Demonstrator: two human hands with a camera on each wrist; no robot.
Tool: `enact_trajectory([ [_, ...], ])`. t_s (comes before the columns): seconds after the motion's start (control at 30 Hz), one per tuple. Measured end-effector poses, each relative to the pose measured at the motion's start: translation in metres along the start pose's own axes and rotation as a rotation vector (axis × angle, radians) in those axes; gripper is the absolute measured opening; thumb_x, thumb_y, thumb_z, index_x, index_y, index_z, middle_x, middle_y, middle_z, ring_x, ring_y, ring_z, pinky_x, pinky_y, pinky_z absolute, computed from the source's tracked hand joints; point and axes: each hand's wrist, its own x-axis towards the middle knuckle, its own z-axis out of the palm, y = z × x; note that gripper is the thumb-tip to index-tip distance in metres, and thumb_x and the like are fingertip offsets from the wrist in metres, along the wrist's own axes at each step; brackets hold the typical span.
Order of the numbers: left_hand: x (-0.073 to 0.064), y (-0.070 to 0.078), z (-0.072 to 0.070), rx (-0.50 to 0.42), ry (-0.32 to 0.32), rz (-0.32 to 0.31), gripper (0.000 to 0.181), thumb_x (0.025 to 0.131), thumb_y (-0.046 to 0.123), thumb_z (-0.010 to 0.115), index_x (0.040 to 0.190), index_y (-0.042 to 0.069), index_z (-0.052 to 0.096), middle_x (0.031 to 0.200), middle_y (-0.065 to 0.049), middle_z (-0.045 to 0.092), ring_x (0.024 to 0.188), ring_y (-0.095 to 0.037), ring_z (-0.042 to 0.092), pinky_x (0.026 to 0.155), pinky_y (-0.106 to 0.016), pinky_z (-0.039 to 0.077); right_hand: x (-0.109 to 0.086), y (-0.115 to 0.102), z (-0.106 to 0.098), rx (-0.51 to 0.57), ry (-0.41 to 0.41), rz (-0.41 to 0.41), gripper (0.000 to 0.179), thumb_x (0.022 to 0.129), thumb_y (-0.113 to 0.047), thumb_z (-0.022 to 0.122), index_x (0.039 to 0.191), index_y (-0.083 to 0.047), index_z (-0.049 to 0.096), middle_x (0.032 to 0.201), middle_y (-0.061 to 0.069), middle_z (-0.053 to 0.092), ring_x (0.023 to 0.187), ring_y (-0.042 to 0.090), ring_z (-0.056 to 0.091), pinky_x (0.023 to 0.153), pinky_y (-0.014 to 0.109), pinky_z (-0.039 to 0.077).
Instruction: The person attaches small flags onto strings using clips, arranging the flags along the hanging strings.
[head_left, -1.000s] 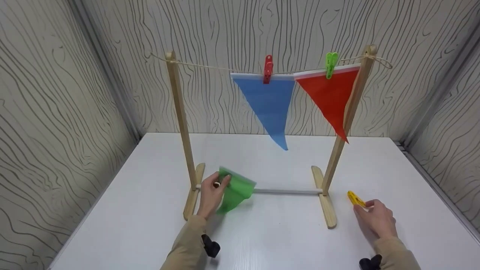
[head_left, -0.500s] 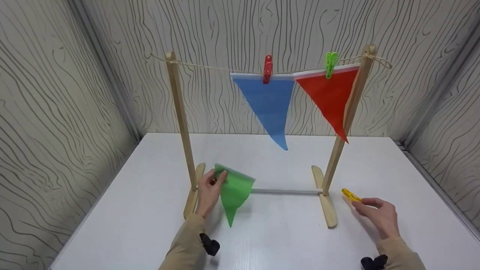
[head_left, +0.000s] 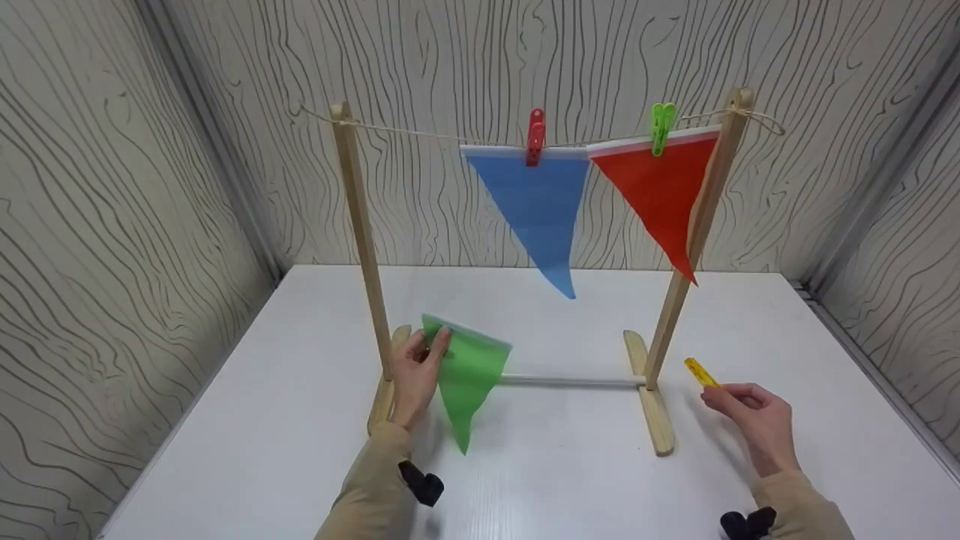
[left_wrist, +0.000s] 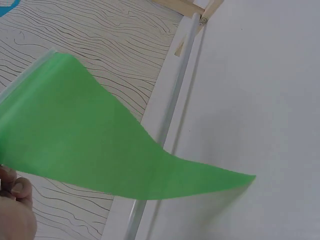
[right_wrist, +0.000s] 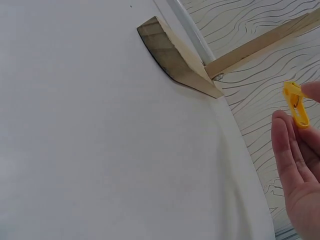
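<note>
My left hand (head_left: 418,379) pinches a green triangular pennant (head_left: 472,364) near the left end of its pale top edge. The pennant hangs point down in front of the stand's white crossbar, and the left wrist view shows its tip (left_wrist: 240,177) curving over the tabletop. At the right, outside the stand, my right hand (head_left: 757,424) holds a yellow clothespin (head_left: 700,372) between thumb and fingers. In the right wrist view the clothespin (right_wrist: 297,105) is raised off the table. A blue pennant (head_left: 531,202) and a red pennant (head_left: 664,187) hang from the string above.
A wooden stand has a left post (head_left: 362,240), a right post (head_left: 686,259) and a white crossbar (head_left: 574,380). String (head_left: 420,133) runs between the post tops. A red clothespin (head_left: 535,137) grips the blue pennant, a green clothespin (head_left: 661,129) the red one. Patterned walls surround the white table (head_left: 555,480).
My left hand has raised the green pennant slightly, and its point has unfolded and now hangs down. My right hand has lifted the yellow clothespin a little higher.
</note>
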Motion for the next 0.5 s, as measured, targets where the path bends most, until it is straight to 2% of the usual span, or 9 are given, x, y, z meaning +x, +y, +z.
enact_trajectory([
  [0.13, 0.0, 0.005, 0.001, -0.017, 0.025, -0.008, 0.021, 0.099, 0.023, 0.066, 0.094, 0.003, 0.069, 0.08, 0.003, 0.052, 0.073, -0.009, 0.048, 0.068, -0.021, 0.042, -0.001, -0.001, 0.004, 0.019, -0.007, -0.032, 0.007, 0.092, -0.022, 0.074, 0.095, -0.018, 0.069, 0.081, -0.013, 0.076, 0.08, 0.005, 0.074, 0.078, 0.013, 0.054],
  [0.33, 0.001, 0.011, 0.002, -0.067, 0.027, -0.038, 0.023, 0.1, 0.022, 0.064, 0.112, 0.003, 0.07, 0.095, -0.005, 0.069, 0.08, -0.009, 0.058, 0.074, -0.021, 0.05, -0.004, -0.002, 0.009, 0.004, -0.032, -0.094, 0.014, 0.095, -0.023, 0.07, 0.102, -0.011, 0.066, 0.084, -0.009, 0.074, 0.082, 0.007, 0.07, 0.08, 0.015, 0.055],
  [0.5, 0.003, 0.017, 0.002, -0.09, 0.02, -0.023, 0.024, 0.101, 0.021, 0.062, 0.114, 0.002, 0.067, 0.1, -0.009, 0.074, 0.083, -0.006, 0.065, 0.078, -0.021, 0.054, -0.006, -0.004, 0.014, 0.009, -0.045, -0.141, 0.018, 0.097, -0.023, 0.068, 0.106, -0.008, 0.064, 0.084, -0.009, 0.072, 0.082, 0.007, 0.068, 0.081, 0.013, 0.053],
])
